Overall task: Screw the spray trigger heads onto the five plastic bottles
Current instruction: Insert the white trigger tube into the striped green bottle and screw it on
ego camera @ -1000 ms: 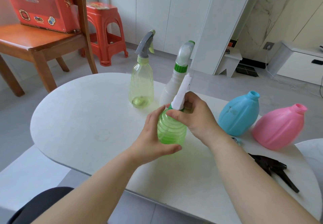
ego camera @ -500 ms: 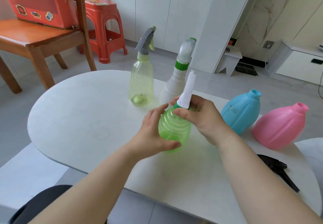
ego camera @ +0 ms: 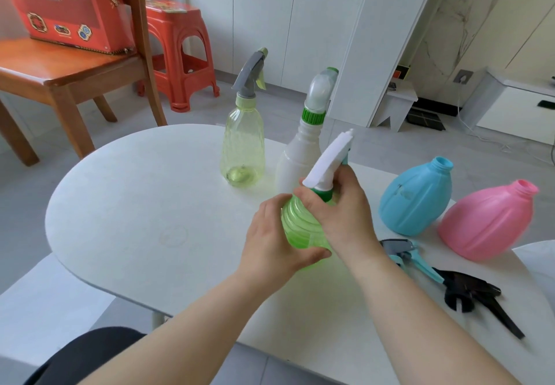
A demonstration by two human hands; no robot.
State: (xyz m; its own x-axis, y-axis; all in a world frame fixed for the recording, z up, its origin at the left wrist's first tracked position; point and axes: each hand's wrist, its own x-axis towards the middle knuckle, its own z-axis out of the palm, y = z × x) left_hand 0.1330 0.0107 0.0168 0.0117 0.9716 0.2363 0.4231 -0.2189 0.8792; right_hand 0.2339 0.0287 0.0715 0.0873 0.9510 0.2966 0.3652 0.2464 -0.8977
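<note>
Your left hand (ego camera: pixel 271 239) wraps the ribbed green plastic bottle (ego camera: pixel 300 228), held near the white tabletop's (ego camera: pixel 135 204) front edge. Your right hand (ego camera: pixel 339 213) pinches the white spray trigger head's (ego camera: pixel 329 161) green collar, wrist arched above

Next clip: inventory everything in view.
yellow-green bottle: one, grey trigger fitted, table's far side
white bottle: one, green-collared head fitted, beside it
green bottle: one, in both hands
white trigger head: one, green collar, on green bottle
blue bottle: one, neck open, table right
pink bottle: one, neck open, beside blue
loose trigger heads: two, teal-grey and black, beside pink bottle
table: one, white
chair: one, brown, back left
box: one, red, on chair
stool: one, red, behind chair
left hand: grips green bottle
right hand: grips white trigger head
</note>
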